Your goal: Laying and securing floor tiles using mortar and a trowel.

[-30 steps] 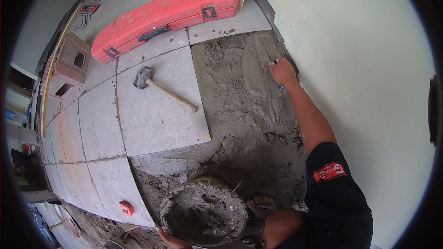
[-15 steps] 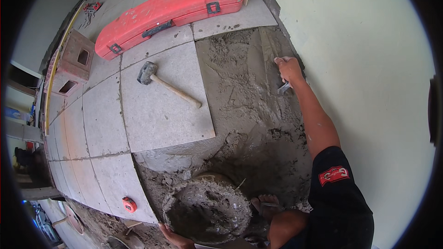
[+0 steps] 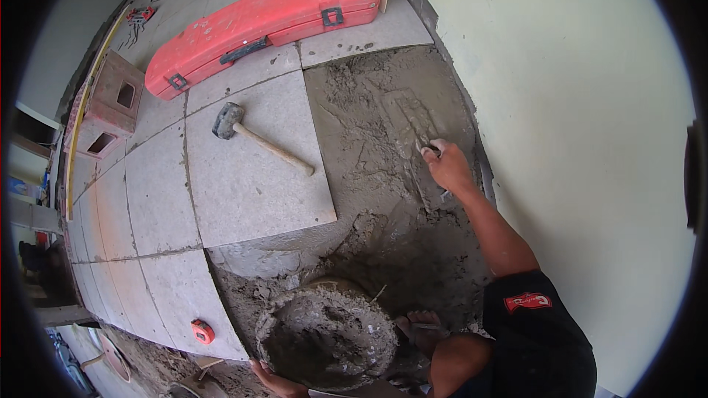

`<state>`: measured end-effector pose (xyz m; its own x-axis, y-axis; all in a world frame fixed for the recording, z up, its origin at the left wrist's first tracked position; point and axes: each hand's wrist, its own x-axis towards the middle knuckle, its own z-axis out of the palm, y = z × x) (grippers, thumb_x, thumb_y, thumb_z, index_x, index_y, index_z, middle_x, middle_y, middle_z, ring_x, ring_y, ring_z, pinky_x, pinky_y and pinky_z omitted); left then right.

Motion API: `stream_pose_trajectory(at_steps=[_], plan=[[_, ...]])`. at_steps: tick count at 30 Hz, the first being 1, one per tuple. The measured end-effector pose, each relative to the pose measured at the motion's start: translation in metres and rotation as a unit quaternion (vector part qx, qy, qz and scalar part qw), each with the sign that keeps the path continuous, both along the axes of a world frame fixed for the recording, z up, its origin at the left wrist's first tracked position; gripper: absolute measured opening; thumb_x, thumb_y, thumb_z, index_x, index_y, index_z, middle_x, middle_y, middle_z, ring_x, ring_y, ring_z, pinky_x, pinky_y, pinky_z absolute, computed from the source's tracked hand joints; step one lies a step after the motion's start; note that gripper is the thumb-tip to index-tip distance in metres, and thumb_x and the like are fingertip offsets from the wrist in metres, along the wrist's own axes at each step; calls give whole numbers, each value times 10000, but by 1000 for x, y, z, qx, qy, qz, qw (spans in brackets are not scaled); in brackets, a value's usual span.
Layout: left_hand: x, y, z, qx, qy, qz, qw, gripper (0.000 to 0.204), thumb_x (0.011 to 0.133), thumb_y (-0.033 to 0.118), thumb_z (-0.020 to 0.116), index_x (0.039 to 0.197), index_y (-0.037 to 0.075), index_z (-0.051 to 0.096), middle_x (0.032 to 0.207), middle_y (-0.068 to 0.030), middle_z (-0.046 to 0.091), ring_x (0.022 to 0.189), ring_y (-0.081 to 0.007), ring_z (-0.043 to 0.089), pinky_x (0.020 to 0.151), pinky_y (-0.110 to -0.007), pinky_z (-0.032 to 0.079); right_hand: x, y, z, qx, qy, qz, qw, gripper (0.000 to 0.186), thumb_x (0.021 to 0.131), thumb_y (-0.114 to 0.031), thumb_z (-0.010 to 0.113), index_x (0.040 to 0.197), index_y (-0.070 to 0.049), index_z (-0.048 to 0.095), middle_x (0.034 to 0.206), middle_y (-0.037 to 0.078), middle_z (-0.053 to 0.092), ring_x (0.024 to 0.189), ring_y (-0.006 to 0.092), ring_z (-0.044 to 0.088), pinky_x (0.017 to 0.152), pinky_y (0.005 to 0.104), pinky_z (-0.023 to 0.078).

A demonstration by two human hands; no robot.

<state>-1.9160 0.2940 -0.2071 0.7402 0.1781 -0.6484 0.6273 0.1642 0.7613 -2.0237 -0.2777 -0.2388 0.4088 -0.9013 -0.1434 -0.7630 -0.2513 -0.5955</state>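
Note:
My right hand point(image 3: 447, 168) is closed around the handle of a mortar-coated trowel point(image 3: 413, 119). Its flat blade lies on the wet grey mortar bed point(image 3: 361, 129), between the laid tiles and the wall. At the lower edge, my left hand point(image 3: 276, 382) rests with its visible fingers stretched out, beside a round mortar-crusted basin point(image 3: 324, 335) and close to a tile corner. Part of that hand is cut off by the frame. Wet mortar sits inside the basin. A rubber mallet point(image 3: 262, 140) with a wooden handle lies on the large grey tile point(image 3: 254, 195).
A long red case point(image 3: 265, 26) lies across the far tiles. A red tape measure point(image 3: 202, 332) sits on the near left tile. Hollow blocks point(image 3: 114, 103) and a long yellow bar point(image 3: 92, 88) stand at left. The pale wall point(image 3: 575, 125) bounds the right side.
My right hand has moved nearer and slightly left, drawing the trowel over the mortar. The blade now shows flat ahead of the hand. My left hand stays by the basin.

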Motion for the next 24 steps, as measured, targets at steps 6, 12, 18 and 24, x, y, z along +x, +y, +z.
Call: stream_pose_trajectory(at_steps=[6, 12, 18, 24], plan=[[0, 10, -11, -80, -53, 7, 995, 729, 951, 609, 538, 1394, 31, 523, 1345, -149, 598, 1198, -325, 596, 1033, -452, 482, -30, 68, 71, 254, -164, 72, 951, 416, 987, -309, 683, 1205, 42, 641, 642, 17, 581, 503, 75, 489, 473, 283, 408], [0, 8, -6, -110, -29, 9, 993, 773, 948, 615, 539, 1445, 26, 469, 1406, -160, 544, 1251, -332, 562, 1067, -451, 453, 4, 84, 77, 236, -461, 50, 854, 377, 974, -360, 707, 1008, 10, 643, 571, -47, 459, 448, 41, 394, 407, 249, 330], [1, 16, -6, -123, -51, -28, 991, 777, 971, 606, 523, 1461, 9, 439, 1429, -156, 524, 1267, -314, 546, 1088, -428, 432, -35, 100, 35, 334, -268, -7, 904, 478, 945, -463, 712, 929, 7, 626, 591, 21, 505, 496, 94, 446, 465, 312, 390], [3, 20, -6, -160, -50, -54, 984, 765, 976, 599, 516, 1449, 0, 458, 1439, -156, 530, 1288, -322, 530, 1105, -427, 413, -65, 36, 39, -58, -43, -111, 991, 528, 959, -465, 634, 1115, 39, 647, 1022, 270, 699, 997, 443, 666, 863, 481, 521]])
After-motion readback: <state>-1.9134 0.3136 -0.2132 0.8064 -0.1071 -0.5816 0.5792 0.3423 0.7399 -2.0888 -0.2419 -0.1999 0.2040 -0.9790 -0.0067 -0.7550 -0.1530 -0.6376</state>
